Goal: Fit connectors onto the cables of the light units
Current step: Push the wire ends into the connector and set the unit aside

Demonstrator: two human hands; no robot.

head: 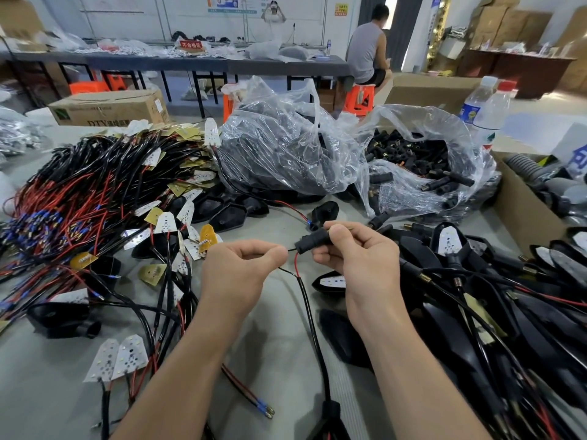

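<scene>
head view: a grey table top is seen from above, with both hands raised over its centre.

left hand: fingers are curled, and a thin black lead is pinched between thumb and forefinger. nothing else is held.

right hand: thumb and fingers are curled round a black cylindrical plastic connector, which is held level, its open end turned towards the left hand. the two hands are just beside each other, not touching.

a thin red lead is run up to the connector's left end. both leads are joined below the hands into a black sheathed cable, which is trailed down to the bottom centre of the frame.

left of the frame: a large heap of red and black wired led boards is spread on the table. two white arrow-shaped led boards lie at lower left, and a loose red and black wire pair with blue-sleeved brass tips lies near the left forearm.

upper centre: a clear plastic bag of black housings is noted, with a clear plastic bag of loose black connectors beside it on the right.

right of the frame: a pile of black light units with cables is stacked, and a brown cardboard box stands behind it. two clear plastic bottles are placed at upper right.

background: a person seated on an orange stool is seen from behind at a long dark table.
</scene>
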